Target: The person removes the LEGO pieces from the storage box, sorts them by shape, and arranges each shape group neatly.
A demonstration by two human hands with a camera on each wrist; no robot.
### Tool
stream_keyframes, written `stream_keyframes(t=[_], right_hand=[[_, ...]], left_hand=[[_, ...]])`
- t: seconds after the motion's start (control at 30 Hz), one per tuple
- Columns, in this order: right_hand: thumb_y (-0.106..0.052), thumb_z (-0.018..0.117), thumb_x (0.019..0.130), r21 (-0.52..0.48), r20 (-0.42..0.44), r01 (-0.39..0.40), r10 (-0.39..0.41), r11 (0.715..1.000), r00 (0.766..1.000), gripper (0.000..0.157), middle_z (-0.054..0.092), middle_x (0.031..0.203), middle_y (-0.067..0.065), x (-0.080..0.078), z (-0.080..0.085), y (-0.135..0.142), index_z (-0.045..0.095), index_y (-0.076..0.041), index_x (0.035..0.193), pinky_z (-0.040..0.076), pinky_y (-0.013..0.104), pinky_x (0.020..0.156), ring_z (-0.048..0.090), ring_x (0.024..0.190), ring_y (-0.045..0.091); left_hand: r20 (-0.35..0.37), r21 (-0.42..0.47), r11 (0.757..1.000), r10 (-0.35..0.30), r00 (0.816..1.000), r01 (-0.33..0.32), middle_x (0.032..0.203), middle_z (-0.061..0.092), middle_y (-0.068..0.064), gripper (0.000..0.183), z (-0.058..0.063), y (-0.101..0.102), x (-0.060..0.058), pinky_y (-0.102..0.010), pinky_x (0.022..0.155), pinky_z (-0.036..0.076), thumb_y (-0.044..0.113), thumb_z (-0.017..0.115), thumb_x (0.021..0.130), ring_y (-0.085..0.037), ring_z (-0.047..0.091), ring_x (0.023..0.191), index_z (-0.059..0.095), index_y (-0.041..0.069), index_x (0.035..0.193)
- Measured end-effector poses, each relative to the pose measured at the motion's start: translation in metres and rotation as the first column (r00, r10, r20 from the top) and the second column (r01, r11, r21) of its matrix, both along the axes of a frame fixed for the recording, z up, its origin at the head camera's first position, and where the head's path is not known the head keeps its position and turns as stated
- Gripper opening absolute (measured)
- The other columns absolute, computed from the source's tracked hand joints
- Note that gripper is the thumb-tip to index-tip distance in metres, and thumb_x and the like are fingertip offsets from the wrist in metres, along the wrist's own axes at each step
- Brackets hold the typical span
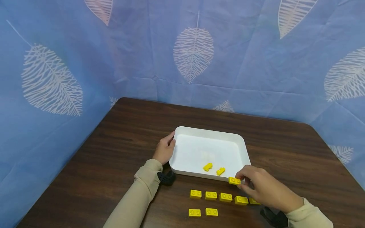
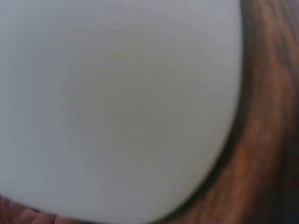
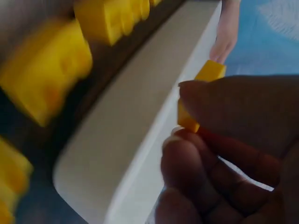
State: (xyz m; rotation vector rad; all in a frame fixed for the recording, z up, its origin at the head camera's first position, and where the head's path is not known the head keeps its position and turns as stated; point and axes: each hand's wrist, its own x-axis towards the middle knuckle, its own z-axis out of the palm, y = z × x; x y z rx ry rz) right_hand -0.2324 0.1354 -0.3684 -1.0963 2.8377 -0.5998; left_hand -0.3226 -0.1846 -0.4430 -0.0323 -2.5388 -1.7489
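Note:
A white tray (image 1: 209, 148) lies on the dark wooden table, its left end held by my left hand (image 1: 165, 148). Its pale wall (image 2: 131, 107) fills most of the left wrist view, where only a bit of that hand shows at the lower left. Over the tray's front right rim, my right hand (image 1: 260, 186) pinches a yellow two-stud toy brick (image 1: 234, 180) between thumb and fingers. In the right wrist view this brick (image 3: 212, 70) is partly hidden by the thumb. Inside the tray, near its front wall, are two yellow bricks, one left (image 1: 208, 167) and one right (image 1: 220, 171).
In front of the tray, several yellow bricks (image 1: 211, 195) stand in a row, the rightmost (image 1: 253, 201) partly under my right hand. Closer to me are two more, a left brick (image 1: 195, 212) and a right brick (image 1: 212, 212). A blue leaf-patterned cloth (image 1: 159, 47) hangs behind the table.

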Motion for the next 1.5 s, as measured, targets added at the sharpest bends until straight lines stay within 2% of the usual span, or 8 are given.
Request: stream_keyframes(t=[0.13, 0.3, 0.4, 0.7, 0.97, 1.2, 1.37, 1.5], right_hand=[[-0.007, 0.074, 0.078, -0.003, -0.042, -0.040, 0.039, 0.999, 0.998, 0.019, 0.054, 0.085, -0.014, 0.020, -0.012, -0.002, 0.063, -0.017, 0.091, 0.045, 0.017, 0.053, 0.045, 0.069, -0.008], [-0.015, 0.075, 0.078, 0.100, 0.044, -0.010, 0.006, 0.995, 0.999, 0.016, 0.055, 0.090, -0.015, 0.042, -0.026, -0.010, 0.066, -0.018, 0.091, 0.047, 0.018, 0.057, 0.047, 0.073, -0.007], [-0.015, 0.076, 0.076, 0.142, 0.081, -0.012, 0.001, 0.990, 0.997, 0.017, 0.056, 0.089, -0.013, 0.049, -0.035, -0.014, 0.067, -0.016, 0.089, 0.048, 0.018, 0.057, 0.046, 0.071, -0.006], [-0.013, 0.075, 0.076, 0.166, 0.166, -0.008, -0.020, 0.986, 0.986, 0.013, 0.053, 0.086, -0.013, 0.051, -0.050, -0.012, 0.067, -0.014, 0.087, 0.045, 0.018, 0.054, 0.041, 0.067, -0.005], [-0.013, 0.075, 0.076, 0.144, 0.169, -0.007, -0.017, 0.990, 0.986, 0.014, 0.054, 0.086, -0.013, 0.051, -0.052, -0.012, 0.068, -0.013, 0.088, 0.046, 0.018, 0.055, 0.042, 0.068, -0.006], [-0.018, 0.076, 0.077, 0.123, 0.163, -0.024, 0.004, 0.992, 0.987, 0.017, 0.056, 0.090, -0.012, 0.050, -0.046, -0.011, 0.068, -0.013, 0.091, 0.046, 0.017, 0.056, 0.045, 0.071, -0.006], [-0.024, 0.073, 0.082, 0.053, 0.148, 0.007, -0.015, 0.999, 0.989, 0.017, 0.057, 0.092, -0.014, 0.041, -0.024, -0.007, 0.068, -0.016, 0.096, 0.045, 0.017, 0.055, 0.045, 0.071, -0.007], [-0.019, 0.070, 0.084, -0.027, 0.074, -0.036, 0.038, 0.999, 0.997, 0.013, 0.058, 0.088, -0.013, 0.022, -0.005, -0.003, 0.066, -0.015, 0.095, 0.045, 0.017, 0.055, 0.046, 0.070, -0.007]], left_hand=[[0.004, 0.000, 1.000, 0.004, 1.000, -0.004, 0.146, 0.041, -0.010, 0.045, 0.001, -0.001, 0.000, -0.045, 0.109, 0.033, 0.017, 0.044, 0.100, -0.024, 0.037, 0.135, 0.039, 0.009, 0.144], [0.002, -0.002, 1.000, 0.005, 1.000, -0.005, 0.146, 0.041, -0.011, 0.045, 0.000, -0.001, 0.001, -0.045, 0.110, 0.032, 0.016, 0.044, 0.100, -0.025, 0.037, 0.135, 0.040, 0.009, 0.144], [-0.003, -0.005, 1.000, 0.005, 1.000, -0.005, 0.146, 0.041, -0.011, 0.045, 0.000, 0.000, 0.001, -0.045, 0.110, 0.032, 0.016, 0.044, 0.100, -0.025, 0.037, 0.135, 0.040, 0.008, 0.143], [0.011, -0.010, 1.000, 0.009, 1.000, -0.009, 0.146, 0.041, -0.010, 0.045, 0.000, 0.001, 0.001, -0.045, 0.110, 0.032, 0.017, 0.044, 0.100, -0.024, 0.037, 0.136, 0.040, 0.010, 0.144], [0.018, -0.010, 1.000, 0.014, 1.000, -0.014, 0.146, 0.041, -0.009, 0.045, 0.001, 0.001, 0.002, -0.045, 0.110, 0.032, 0.017, 0.044, 0.100, -0.025, 0.037, 0.135, 0.040, 0.011, 0.144], [0.017, 0.002, 1.000, -0.001, 1.000, 0.001, 0.146, 0.041, -0.010, 0.045, 0.004, 0.001, 0.004, -0.046, 0.109, 0.033, 0.017, 0.043, 0.100, -0.026, 0.037, 0.135, 0.039, 0.011, 0.145], [0.012, 0.010, 1.000, 0.004, 1.000, -0.004, 0.146, 0.041, -0.010, 0.045, 0.004, 0.001, 0.004, -0.045, 0.109, 0.033, 0.017, 0.044, 0.100, -0.025, 0.037, 0.135, 0.039, 0.009, 0.144], [0.014, 0.005, 1.000, 0.008, 1.000, -0.008, 0.146, 0.042, -0.010, 0.045, 0.003, 0.001, 0.004, -0.046, 0.109, 0.033, 0.016, 0.044, 0.100, -0.025, 0.038, 0.135, 0.040, 0.009, 0.144]])
